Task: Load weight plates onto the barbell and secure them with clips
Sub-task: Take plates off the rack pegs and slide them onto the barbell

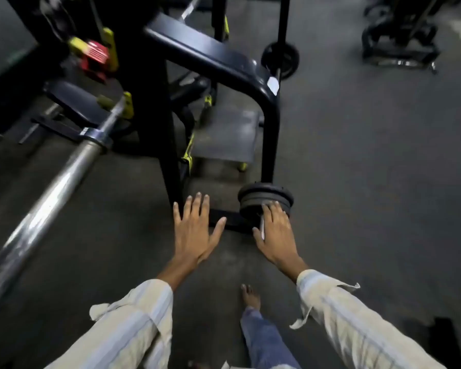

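We have both hands out in front, apart from each other, fingers straight and spread: left hand (196,230) hovers empty over the floor (370,182) near the rack's black base rail (224,221), right hand (276,233) reaches onto the small stack of black weight plates (265,199) sitting low at the foot of the rack frame (270,123), fingertips on the near plate, no grip closed yet. We can't tell if the pale strip by the right thumb is a storage peg or something else. The barbell (53,187) sleeve lies bare at left, well apart from the plates, no plates or clips on it. Risks as we judge them: a one-handed flat-finger pull could let a plate slip off and drop, and our bare foot (250,296) is just below the stack; fingers could get pinched between plates; the frame is blurry and dim, so plate count stays unclear.
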